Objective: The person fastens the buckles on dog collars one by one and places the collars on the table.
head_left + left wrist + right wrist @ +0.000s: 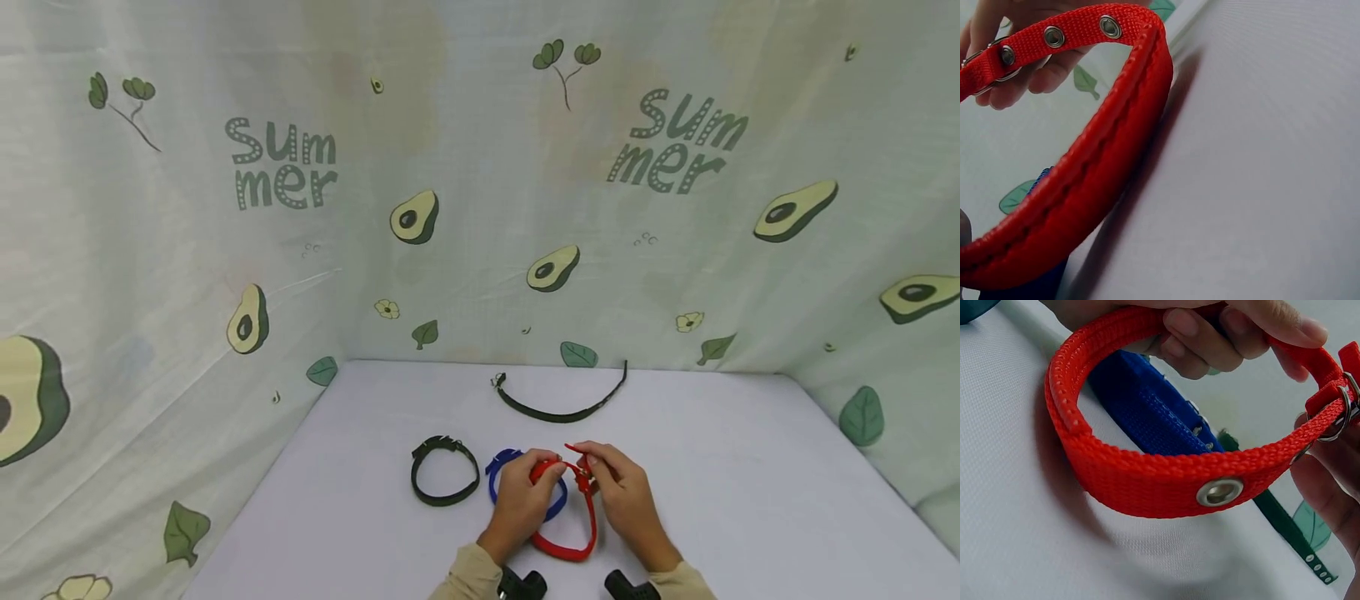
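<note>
Plain beige sleeves (471, 572), black wrist units (523, 586), right there on my feed!
I'm seeing left hand (520, 497) and right hand (624, 493) bare, with a stubby, round-ended unit at each wrist.

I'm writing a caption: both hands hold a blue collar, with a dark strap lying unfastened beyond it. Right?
Only the colour is wrong: the head view shows the left hand and right hand holding a red collar; the dark strap does lie unfastened beyond it.
</note>
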The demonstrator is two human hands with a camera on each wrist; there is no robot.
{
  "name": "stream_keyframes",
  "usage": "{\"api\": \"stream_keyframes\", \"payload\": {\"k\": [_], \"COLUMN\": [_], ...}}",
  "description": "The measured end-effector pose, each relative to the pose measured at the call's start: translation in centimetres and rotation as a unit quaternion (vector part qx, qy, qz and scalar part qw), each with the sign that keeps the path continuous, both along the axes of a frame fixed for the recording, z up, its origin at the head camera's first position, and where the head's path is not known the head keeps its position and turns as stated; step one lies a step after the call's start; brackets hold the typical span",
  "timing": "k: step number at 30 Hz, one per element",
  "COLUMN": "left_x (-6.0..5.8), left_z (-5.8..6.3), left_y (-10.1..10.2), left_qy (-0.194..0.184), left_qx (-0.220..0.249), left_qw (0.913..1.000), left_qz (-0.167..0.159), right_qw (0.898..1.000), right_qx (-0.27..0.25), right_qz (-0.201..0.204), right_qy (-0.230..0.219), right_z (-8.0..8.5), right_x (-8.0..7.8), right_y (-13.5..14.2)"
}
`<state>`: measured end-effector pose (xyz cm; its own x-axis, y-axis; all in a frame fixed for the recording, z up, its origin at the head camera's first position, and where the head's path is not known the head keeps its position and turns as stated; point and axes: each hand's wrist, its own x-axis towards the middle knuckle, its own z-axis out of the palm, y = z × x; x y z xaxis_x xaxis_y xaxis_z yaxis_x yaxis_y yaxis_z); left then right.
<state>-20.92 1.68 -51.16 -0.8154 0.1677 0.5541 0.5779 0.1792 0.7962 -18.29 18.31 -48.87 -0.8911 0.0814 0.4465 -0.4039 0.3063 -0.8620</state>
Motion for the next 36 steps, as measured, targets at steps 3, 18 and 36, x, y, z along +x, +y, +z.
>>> {"api": "stream_keyframes", "payload": {"k": [3, 18, 36], "left_x": [0.0, 0.1, 0.4], "left_z": [-0.1, 0.5, 1.1], "left_y": [-0.1, 0.5, 0.5], "left_qy": [-0.008, -0.001, -0.041], "left_qx": [0.004, 0.016, 0.018], "left_qw": [1.0000, 0.9996, 0.9987], "left_qz": [0.003, 0.025, 0.023], "right_qw": [1.000, 0.997, 0.990], "right_qx": [0.002, 0.031, 0.060], "right_qz": [-0.003, -0.014, -0.006], "right_qy": [0.012, 0.072, 0.124], "right_z": [0.0, 1.6, -0.6], "right_x": [0.0, 0.7, -0.6], "right_y": [-0.1, -0.7, 0.2]}}
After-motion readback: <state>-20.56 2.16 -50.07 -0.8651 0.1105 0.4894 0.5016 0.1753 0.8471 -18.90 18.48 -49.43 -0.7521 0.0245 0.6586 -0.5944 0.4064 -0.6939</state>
